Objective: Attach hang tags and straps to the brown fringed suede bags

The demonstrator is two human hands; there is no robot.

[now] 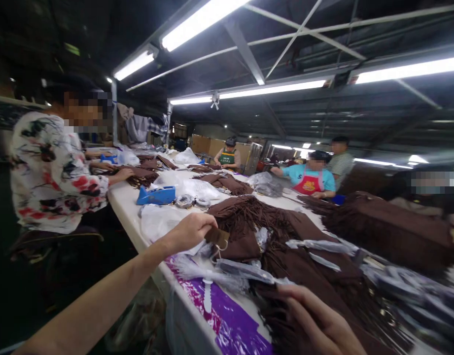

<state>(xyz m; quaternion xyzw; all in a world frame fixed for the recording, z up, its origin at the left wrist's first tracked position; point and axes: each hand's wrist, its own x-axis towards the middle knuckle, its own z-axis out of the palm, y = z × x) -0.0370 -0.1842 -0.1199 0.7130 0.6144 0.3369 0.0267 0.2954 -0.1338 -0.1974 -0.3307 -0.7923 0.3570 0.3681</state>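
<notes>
My left hand (192, 231) reaches over the table's near edge, its fingers pinched on a brown hang tag (218, 238). A pale string loop (220, 252) dangles from that tag. Lower right, my right hand (319, 318) is curled at the fringed end of a dark brown scarf (280, 315), thumb and fingers closed on it. Just beyond both hands, more brown fringed scarves (256, 212) lie folded in a heap. A bundle of clear plastic fasteners (208, 271) and a purple plastic bag (230, 315) lie between my hands.
A blue tape dispenser (156, 195) and tape rolls (192, 201) stand ahead on the long white table (126, 207). A tall brown scarf stack (393, 227) lies right. A person in a floral top (56, 172) handles scarves at left; several others work across the table.
</notes>
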